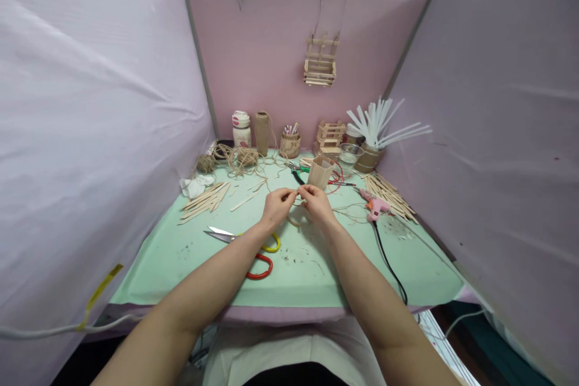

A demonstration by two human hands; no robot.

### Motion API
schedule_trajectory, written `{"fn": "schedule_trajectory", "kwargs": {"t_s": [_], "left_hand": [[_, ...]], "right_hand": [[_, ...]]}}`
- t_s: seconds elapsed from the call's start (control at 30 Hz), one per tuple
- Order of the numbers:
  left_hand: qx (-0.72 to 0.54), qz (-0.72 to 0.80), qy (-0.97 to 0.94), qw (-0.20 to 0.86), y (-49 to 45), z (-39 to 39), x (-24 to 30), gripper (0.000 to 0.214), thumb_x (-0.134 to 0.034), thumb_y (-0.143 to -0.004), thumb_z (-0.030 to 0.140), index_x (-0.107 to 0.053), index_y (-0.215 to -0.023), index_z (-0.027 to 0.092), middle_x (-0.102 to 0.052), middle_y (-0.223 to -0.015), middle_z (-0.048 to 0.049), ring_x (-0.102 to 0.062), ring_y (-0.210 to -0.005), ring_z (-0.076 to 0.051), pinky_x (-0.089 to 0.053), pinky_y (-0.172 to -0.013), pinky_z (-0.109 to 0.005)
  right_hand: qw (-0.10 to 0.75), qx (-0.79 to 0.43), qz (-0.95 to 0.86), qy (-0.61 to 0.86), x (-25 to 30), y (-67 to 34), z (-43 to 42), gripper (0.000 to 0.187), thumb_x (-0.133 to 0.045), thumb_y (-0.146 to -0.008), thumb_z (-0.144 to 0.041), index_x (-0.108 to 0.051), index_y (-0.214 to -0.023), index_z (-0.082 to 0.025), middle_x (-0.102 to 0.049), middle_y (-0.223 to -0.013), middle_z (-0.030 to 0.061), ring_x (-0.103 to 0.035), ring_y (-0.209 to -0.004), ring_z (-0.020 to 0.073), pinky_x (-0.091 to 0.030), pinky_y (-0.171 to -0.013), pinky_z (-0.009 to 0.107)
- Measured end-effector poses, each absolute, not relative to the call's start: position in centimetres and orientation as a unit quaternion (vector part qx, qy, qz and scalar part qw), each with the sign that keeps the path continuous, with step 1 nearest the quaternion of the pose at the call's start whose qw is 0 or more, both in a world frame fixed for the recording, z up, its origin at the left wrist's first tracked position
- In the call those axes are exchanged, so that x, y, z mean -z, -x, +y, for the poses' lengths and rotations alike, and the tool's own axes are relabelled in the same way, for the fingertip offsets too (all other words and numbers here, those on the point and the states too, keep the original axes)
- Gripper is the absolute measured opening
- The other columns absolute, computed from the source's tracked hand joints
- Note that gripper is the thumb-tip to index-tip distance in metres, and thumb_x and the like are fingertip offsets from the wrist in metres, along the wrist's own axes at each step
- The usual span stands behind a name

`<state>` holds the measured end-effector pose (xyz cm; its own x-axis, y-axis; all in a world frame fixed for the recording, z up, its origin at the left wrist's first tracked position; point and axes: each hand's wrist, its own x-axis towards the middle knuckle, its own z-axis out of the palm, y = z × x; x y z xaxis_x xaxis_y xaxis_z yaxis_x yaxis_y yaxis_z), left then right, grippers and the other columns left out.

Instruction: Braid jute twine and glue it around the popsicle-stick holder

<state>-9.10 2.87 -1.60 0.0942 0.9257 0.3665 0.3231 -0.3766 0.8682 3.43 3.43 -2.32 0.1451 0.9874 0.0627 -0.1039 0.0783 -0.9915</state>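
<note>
My left hand (277,206) and my right hand (315,204) meet over the middle of the table, fingertips pinched close together. A thin strand of twine (293,222) hangs just below them and seems to run up into both pinches, though the fingers hide most of it. Right behind my right hand stands a small cup made of craft sticks (321,172). Scissors (260,266) with red and yellow handles lie partly under my left forearm, blades pointing left.
A pink glue gun (376,205) with a black cord lies at right, near loose craft sticks (389,194). More sticks (205,200) lie at left. Tangled twine (244,158), a jar (241,129) and a pot of white glue sticks (368,158) stand behind. A stick basket (320,66) hangs above.
</note>
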Motion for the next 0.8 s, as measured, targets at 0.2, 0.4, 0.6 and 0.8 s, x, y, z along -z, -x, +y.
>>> {"fn": "schedule_trajectory", "kwargs": {"t_s": [0.2, 0.4, 0.6, 0.8], "left_hand": [[-0.522, 0.477, -0.633, 0.316, 9.2, 3.0, 1.7, 0.024, -0.055, -0.077, 0.034, -0.070, -0.074, 0.016, -0.069, -0.074, -0.0033, -0.058, -0.070, -0.015, -0.043, -0.067, -0.026], [-0.519, 0.460, -0.641, 0.328, 9.1, 3.0, 2.0, 0.022, -0.055, -0.076, 0.033, -0.069, -0.074, 0.016, -0.068, -0.073, -0.0029, -0.058, -0.072, -0.015, -0.044, -0.069, -0.026], [-0.527, 0.464, -0.618, 0.353, 9.1, 3.4, 2.2, 0.020, -0.058, -0.073, 0.033, -0.066, -0.073, 0.015, -0.067, -0.073, -0.0029, -0.057, -0.070, -0.015, -0.043, -0.068, -0.026], [-0.545, 0.466, -0.584, 0.379, 9.1, 3.6, 2.1, 0.014, -0.060, -0.068, 0.028, -0.063, -0.068, 0.014, -0.064, -0.070, -0.0019, -0.055, -0.070, -0.014, -0.042, -0.071, -0.026]], "right_hand": [[0.564, -0.454, -0.451, 0.522, 1.5, -3.7, 3.1, 0.028, -0.065, -0.064, -0.044, -0.060, -0.071, -0.017, -0.054, -0.066, -0.0001, -0.047, -0.061, 0.0120, -0.033, -0.046, 0.021], [0.559, -0.429, -0.504, 0.500, 0.9, -3.6, 2.6, 0.022, -0.064, -0.063, -0.038, -0.062, -0.066, -0.016, -0.061, -0.071, 0.0008, -0.050, -0.065, 0.0123, -0.037, -0.055, 0.023], [0.552, -0.343, -0.565, 0.508, 1.9, -3.6, 3.4, 0.024, -0.060, -0.066, -0.039, -0.062, -0.065, -0.016, -0.062, -0.070, 0.0024, -0.053, -0.068, 0.0151, -0.040, -0.066, 0.027], [0.549, -0.324, -0.573, 0.515, 2.4, -3.5, 3.5, 0.026, -0.059, -0.068, -0.040, -0.066, -0.071, -0.015, -0.065, -0.074, 0.0042, -0.055, -0.071, 0.0164, -0.041, -0.068, 0.028]]}}
